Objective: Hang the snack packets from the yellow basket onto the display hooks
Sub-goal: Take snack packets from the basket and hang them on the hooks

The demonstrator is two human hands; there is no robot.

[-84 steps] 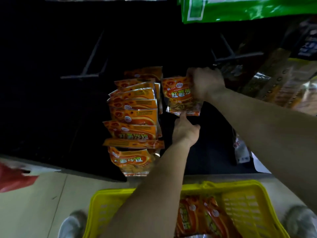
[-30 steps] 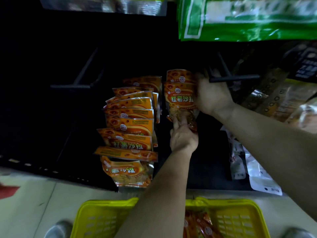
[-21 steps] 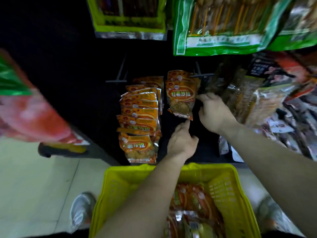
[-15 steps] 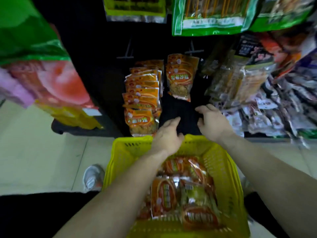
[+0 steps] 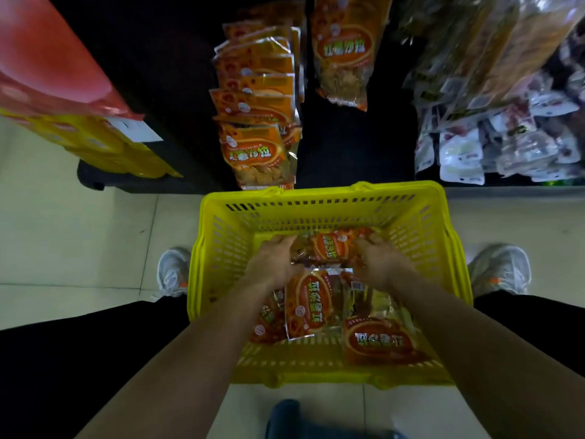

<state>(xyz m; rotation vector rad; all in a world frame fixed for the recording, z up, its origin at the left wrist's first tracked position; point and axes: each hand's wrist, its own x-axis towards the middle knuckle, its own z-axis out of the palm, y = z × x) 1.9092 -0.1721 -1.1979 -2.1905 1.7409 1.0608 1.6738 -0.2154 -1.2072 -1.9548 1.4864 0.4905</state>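
The yellow basket (image 5: 323, 204) stands on the floor between my feet, with several orange snack packets inside. Both my hands are down in it. My left hand (image 5: 272, 264) and my right hand (image 5: 378, 259) grip the two ends of one orange packet (image 5: 332, 247) lying at the far end of the basket. More packets (image 5: 311, 304) lie nearer to me. On the dark display ahead, a row of the same orange packets (image 5: 256, 99) hangs at the left and a short stack (image 5: 345, 55) hangs to its right.
Red and yellow bags (image 5: 63, 90) hang at the left of the rack. Clear and brown packets (image 5: 493, 115) crowd the right side. My shoes (image 5: 172, 270) flank the basket on the tiled floor. A dark object (image 5: 285, 416) lies near the bottom edge.
My hands left the packet hung on the right hook and dropped into the basket, where they now hold a new packet. My view tilted down from the rack to the basket.
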